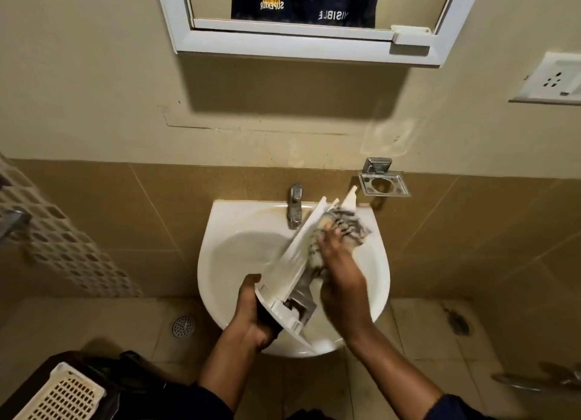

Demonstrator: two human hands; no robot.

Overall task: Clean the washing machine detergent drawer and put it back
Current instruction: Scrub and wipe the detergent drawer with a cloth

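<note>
While the left hand curls round the front end of the detergent drawer, held slanted over the sink, the right hand presses a patterned cloth into it; blur hides whether those fingers clutch.

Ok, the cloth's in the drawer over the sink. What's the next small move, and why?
Probably draw the right hand down the tilted drawer, dragging the cloth toward the front panel. The cloth is bunched at the upper end near the tap, the lower compartments lie uncovered, and the left hand grips the front end over the sink.
</note>
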